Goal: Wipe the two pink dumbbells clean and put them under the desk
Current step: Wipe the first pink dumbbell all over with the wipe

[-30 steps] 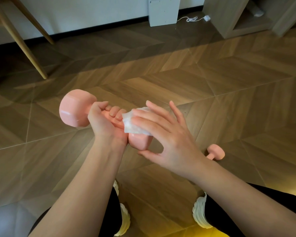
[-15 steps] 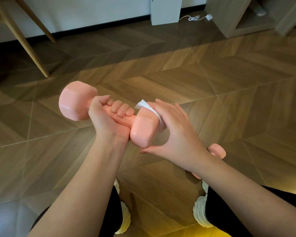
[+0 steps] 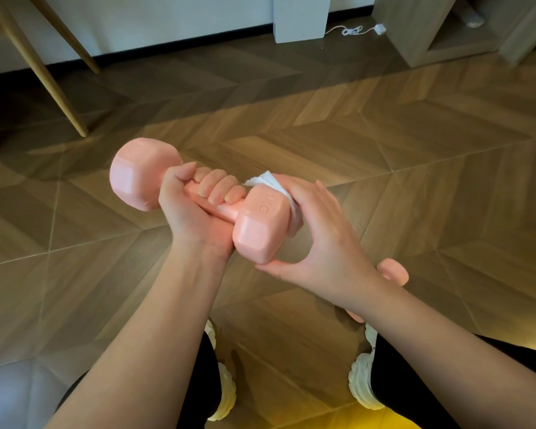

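Over wooden floor (image 3: 384, 150), left hand (image 3: 192, 212) grips pink dumbbell (image 3: 257, 230); right hand (image 3: 322, 236) clasps tissue (image 3: 268, 181) onto it.

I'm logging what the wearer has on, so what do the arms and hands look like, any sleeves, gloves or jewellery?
The left forearm and right forearm are bare to the frame edge, no sleeve showing. The left hand and right hand wear no gloves, rings, watch or bracelet. Visible nails look short and unpainted.

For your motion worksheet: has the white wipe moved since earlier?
Yes: the wipe slid rightward, from the handle side to the outer end of the held dumbbell, toward the floor dumbbell.
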`<state>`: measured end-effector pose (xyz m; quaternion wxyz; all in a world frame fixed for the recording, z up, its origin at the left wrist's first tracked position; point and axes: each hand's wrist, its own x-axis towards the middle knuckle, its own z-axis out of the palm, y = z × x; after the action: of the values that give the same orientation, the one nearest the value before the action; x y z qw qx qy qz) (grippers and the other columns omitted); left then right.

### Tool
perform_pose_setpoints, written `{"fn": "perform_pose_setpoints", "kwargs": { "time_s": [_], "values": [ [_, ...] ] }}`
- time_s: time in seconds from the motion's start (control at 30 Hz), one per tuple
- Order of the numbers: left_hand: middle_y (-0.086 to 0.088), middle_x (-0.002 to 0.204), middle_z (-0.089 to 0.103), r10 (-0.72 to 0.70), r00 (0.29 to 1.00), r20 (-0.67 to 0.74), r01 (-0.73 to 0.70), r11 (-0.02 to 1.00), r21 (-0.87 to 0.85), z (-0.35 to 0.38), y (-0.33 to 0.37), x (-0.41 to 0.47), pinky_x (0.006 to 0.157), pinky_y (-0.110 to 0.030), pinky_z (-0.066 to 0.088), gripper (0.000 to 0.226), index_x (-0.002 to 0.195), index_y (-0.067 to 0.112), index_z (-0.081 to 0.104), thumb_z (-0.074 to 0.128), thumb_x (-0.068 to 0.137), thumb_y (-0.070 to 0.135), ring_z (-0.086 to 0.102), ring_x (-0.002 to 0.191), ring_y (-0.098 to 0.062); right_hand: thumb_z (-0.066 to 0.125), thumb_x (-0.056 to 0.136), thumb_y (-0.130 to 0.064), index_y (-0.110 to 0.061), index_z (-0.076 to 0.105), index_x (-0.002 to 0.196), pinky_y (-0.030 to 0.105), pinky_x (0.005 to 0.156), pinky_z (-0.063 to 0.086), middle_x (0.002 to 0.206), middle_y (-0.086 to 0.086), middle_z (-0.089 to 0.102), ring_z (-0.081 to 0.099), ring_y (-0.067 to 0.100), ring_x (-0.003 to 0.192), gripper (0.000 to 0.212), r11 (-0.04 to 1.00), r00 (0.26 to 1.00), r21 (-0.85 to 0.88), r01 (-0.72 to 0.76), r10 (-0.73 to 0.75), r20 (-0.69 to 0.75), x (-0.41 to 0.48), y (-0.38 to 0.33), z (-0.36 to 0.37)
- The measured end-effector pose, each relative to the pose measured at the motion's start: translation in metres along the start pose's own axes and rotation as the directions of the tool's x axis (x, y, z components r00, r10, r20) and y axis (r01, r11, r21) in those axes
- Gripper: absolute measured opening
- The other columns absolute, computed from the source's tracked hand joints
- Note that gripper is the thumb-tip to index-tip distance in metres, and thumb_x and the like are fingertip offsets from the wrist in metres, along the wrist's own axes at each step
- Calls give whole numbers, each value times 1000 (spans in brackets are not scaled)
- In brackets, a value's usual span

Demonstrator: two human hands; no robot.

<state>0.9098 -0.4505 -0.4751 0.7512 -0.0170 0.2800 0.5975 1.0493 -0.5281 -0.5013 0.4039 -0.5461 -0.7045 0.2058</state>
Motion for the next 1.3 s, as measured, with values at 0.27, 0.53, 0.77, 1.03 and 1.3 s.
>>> {"fn": "perform_pose_setpoints", "kwargs": {
  "time_s": [0.27, 0.53, 0.77, 1.03, 1.3],
  "values": [
    [5, 48, 32, -30, 981, -191, 48, 995, 89, 0, -4, 3, 46, -18, 37, 42, 57, 17, 35, 56, 93, 18, 34, 39, -9, 81, 75, -28, -15, 52, 131, 60, 114, 24, 140, 3, 56, 47, 21, 136, 64, 904, 949, -295, 309, -313, 32, 1, 13, 0],
    [9, 41, 25, -101, 995, 20, 100, 995, 29, 3, 4, -2, 41, -21, 25, 43, 47, 20, 33, 43, 89, 20, 23, 35, -8, 88, 60, -38, -22, 40, 132, 45, 119, 19, 130, -7, 54, 43, 11, 131, 88, 993, 999, -108, 49, -51, -14, 2, 14, 0],
    [8, 36, 25, -82, 993, 88, 83, 996, -8, 4, 4, -5, 34, -19, 29, 35, 46, 18, 33, 44, 80, 16, 25, 28, -8, 86, 74, -27, -15, 37, 138, 55, 115, 27, 146, -1, 44, 38, 20, 142, 82, 924, 952, -240, 296, -307, -9, 1, 8, 1],
    [9, 40, 21, -126, 992, 10, 122, 973, 197, 7, 7, -5, 40, -20, 23, 33, 54, 21, 31, 40, 86, 18, 20, 33, -9, 83, 67, -49, -25, 44, 134, 35, 113, 30, 129, -16, 51, 45, 5, 128, 81, 998, 983, -28, 61, -55, 175, 4, 9, -11],
    [6, 42, 23, -128, 989, -79, 150, 844, 515, 0, 4, -8, 39, -20, 27, 29, 61, 21, 31, 44, 86, 17, 23, 34, -11, 81, 74, -37, -20, 59, 124, 47, 96, 46, 123, -3, 62, 54, 16, 122, 57, 991, 971, 46, 125, -131, 200, -7, 15, -14]
  ]
}}
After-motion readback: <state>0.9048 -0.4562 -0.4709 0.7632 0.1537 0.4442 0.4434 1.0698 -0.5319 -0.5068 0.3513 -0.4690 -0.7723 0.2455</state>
